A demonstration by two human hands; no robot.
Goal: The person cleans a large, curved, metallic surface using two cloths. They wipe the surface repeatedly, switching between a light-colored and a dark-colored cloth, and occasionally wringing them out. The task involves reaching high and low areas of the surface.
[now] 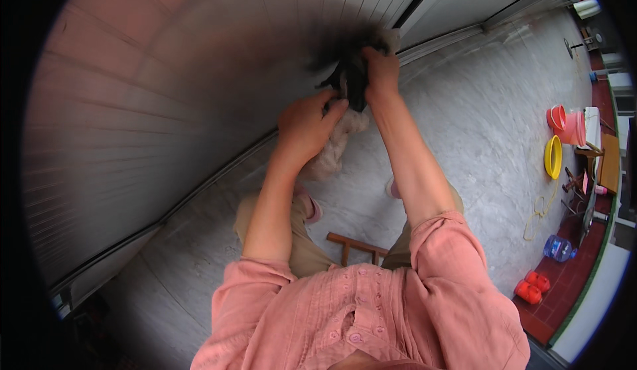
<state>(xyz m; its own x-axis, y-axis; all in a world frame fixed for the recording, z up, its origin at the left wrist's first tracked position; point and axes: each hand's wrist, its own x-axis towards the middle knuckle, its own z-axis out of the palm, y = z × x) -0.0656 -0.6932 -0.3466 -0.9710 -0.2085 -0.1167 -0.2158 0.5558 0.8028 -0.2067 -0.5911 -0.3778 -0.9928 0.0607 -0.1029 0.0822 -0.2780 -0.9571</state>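
Both arms reach forward, and my two hands meet at a glossy panelled wall. A limp, crumpled black material, cloth or thin plastic, hangs between them; I cannot tell which. My right hand is closed on its upper part, with a pale scrap showing past the knuckles. Lower and to the left, my left hand has thumb and fingers bent inward at the black material's edge. A pale, see-through crumpled plastic bag droops below that thumb, and the left hand appears to pinch it. The left fingertips are partly hidden.
The shiny wall with dark blurred reflections rises close on the left. Beneath me stands a wooden stool on the grey floor. Far right are pink buckets, a yellow basin, a water bottle and red containers.
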